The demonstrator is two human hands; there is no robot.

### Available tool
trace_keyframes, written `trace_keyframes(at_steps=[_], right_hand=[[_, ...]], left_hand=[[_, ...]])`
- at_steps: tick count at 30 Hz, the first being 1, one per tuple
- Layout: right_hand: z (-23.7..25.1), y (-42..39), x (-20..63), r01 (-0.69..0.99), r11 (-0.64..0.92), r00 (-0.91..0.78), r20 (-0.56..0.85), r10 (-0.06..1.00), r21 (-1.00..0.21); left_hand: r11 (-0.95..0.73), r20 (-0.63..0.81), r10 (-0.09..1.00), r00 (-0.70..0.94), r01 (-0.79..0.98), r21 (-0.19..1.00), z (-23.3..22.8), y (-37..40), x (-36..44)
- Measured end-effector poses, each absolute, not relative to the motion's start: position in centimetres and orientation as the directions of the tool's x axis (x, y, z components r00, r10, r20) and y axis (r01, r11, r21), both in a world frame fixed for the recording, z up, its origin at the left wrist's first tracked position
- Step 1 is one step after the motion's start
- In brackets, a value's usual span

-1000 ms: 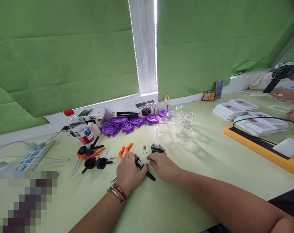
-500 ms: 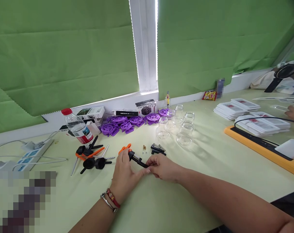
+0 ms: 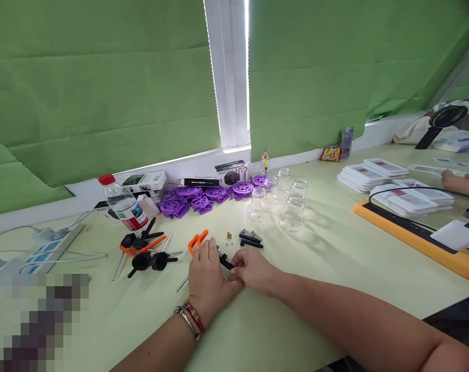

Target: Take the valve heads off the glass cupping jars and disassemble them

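Between the two hands is a black part (image 3: pixel 225 262), pinched at one end by the right hand (image 3: pixel 253 269), its other end covered by the closed left hand (image 3: pixel 210 279). Just beyond the left fingers show orange pieces (image 3: pixel 203 237); past the grip lie small brass pieces (image 3: pixel 229 235), and beyond the right hand, springs (image 3: pixel 251 234). Farther out stand clear jars (image 3: pixel 292 219).

Daylight glares beside the right-hand green blind (image 3: pixel 315 67), soft shadows mark the tabletop (image 3: pixel 238 336), and the lower-left corner is pixelated.
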State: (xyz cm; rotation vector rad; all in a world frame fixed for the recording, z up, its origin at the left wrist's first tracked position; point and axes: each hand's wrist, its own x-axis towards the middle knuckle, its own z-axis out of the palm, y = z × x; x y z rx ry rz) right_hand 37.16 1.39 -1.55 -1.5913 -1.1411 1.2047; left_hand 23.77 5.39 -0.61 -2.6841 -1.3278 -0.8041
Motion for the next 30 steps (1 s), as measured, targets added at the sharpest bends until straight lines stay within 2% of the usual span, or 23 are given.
trace_keyframes(at_steps=[5, 8, 15, 22, 25, 30], right_hand=[[-1.6, 1.7, 37.1, 0.307, -0.192, 0.169, -0.145, 0.975, -0.932], [-1.4, 1.8, 37.2, 0.306, -0.201, 0.173, -0.153, 0.973, -0.931], [0.2, 1.8, 37.4, -0.021, -0.366, 0.069, -0.366, 0.928, -0.931], [-1.3, 2.2, 37.6, 0.288, -0.208, 0.127, -0.178, 0.976, -0.935], [-0.9, 2.0, 38.3, 0.412, -0.133, 0.068, -0.115, 0.991, -0.901], [0.3, 1.1, 39.0, 0.596, -0.014, 0.066, 0.031, 0.997, -0.803]], left_hand=[[-0.630, 0.456, 0.731, 0.508, 0.760, 0.162, -0.6, 5.6, 23.8], [-0.630, 0.444, 0.733, 0.515, 0.760, 0.159, -0.6, 5.7, 23.9], [-0.603, 0.376, 0.776, 0.506, 0.771, 0.205, -0.6, 5.4, 24.1], [-0.600, 0.398, 0.773, 0.494, 0.774, 0.203, -0.3, 5.7, 24.2], [-0.578, 0.384, 0.792, 0.475, 0.785, 0.220, -0.3, 6.0, 24.3], [-0.567, 0.370, 0.803, 0.467, 0.791, 0.232, -0.2, 6.0, 24.4]])
